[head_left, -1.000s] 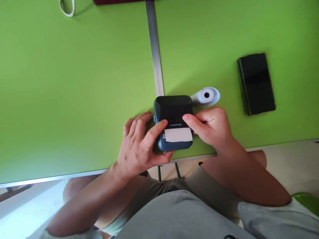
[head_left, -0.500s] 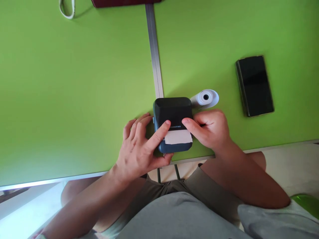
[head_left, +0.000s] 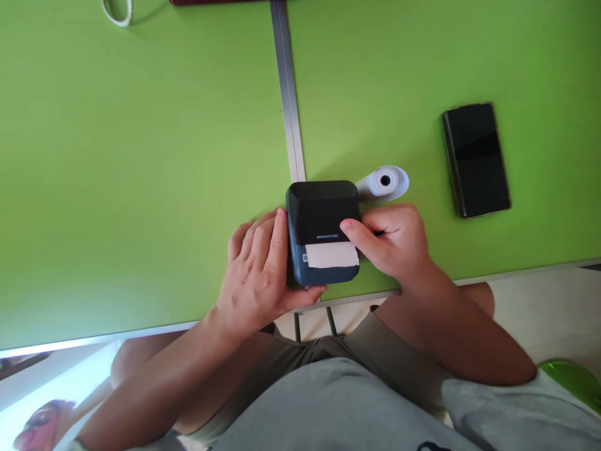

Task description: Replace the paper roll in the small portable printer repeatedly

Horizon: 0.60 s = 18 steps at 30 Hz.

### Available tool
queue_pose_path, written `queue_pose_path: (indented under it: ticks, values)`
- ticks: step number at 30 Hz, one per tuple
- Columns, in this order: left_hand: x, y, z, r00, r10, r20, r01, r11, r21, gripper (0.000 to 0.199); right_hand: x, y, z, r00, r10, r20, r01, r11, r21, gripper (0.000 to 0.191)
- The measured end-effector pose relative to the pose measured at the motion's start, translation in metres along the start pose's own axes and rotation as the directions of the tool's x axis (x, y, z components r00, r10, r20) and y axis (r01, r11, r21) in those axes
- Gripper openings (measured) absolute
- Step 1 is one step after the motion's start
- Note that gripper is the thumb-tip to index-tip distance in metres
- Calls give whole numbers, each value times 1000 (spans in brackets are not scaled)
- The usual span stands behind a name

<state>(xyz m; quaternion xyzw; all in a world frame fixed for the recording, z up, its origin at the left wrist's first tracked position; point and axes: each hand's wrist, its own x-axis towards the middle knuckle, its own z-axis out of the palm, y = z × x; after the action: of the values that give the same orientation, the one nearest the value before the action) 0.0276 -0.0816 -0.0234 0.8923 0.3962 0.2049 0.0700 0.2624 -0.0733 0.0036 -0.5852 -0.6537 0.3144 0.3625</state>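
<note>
A small black and dark blue printer [head_left: 322, 210] stands at the table's near edge, with a piece of white paper [head_left: 332, 255] sticking out of its front. My left hand [head_left: 256, 269] holds the printer from the left, its fingers along the side and the thumb at the near edge. My right hand [head_left: 392, 241] grips the right side, the thumb on top beside the lettering and the other fingers curled. Just behind my right hand lies a roll of white paper [head_left: 385, 181], touching or very near the printer's far right corner.
A black phone-like device [head_left: 476, 160] lies to the right on the green table [head_left: 141, 156]. A metal strip [head_left: 287, 94] runs away from the printer. At the far left are a white loop [head_left: 123, 21] and a dark red object's edge.
My left index finger has lifted off the printer's top and now lies along its left side. The whole view has shifted slightly.
</note>
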Motion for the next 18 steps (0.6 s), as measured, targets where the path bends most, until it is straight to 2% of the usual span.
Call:
queue_pose_path:
  ticks: [6,18]
  values:
    - [-1,0,-1,1000,-17,16,17,1000,-3,110,-1,-1,-1,999,36,22,-36,999,-5,66]
    - [-3,1,0,999,-31,17,31,999,-9,113,-1,1,0,1000,15,17,-15,1000,2,65]
